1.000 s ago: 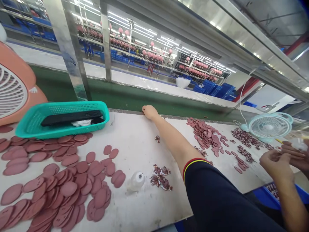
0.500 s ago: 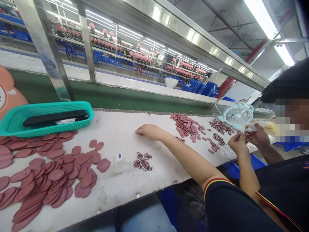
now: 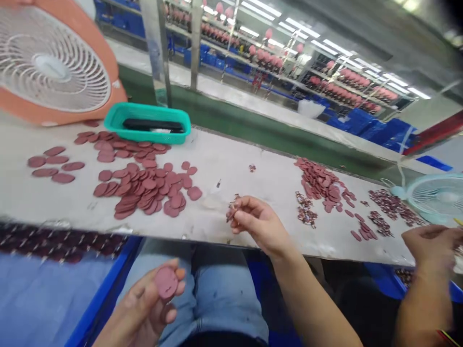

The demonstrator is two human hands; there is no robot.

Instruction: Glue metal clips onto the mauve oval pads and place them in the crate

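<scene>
My left hand (image 3: pixel 144 303) is low over my lap, fingers curled round a pink oval piece (image 3: pixel 166 282). My right hand (image 3: pixel 256 222) hovers at the near edge of the white table (image 3: pixel 231 168), thumb and fingers pinched on a small dark trim piece (image 3: pixel 232 212). A big heap of the same pink ovals (image 3: pixel 144 185) lies on the table to the left of that hand. A small cluster of dark trim pieces (image 3: pixel 306 215) lies to its right.
A teal basket (image 3: pixel 148 123) and an orange fan (image 3: pixel 54 62) stand at the back left. Another oval heap (image 3: pixel 321 180), more dark trim (image 3: pixel 390 205) and a small teal fan (image 3: pixel 437 195) are at the right, by a co-worker's hand (image 3: pixel 430 243). A blue bin (image 3: pixel 54 274) sits below the table's left edge.
My right hand has drawn back from the table's far edge to its near edge and now pinches a trim piece. The view has swung down and left, bringing my left hand with the oval into sight.
</scene>
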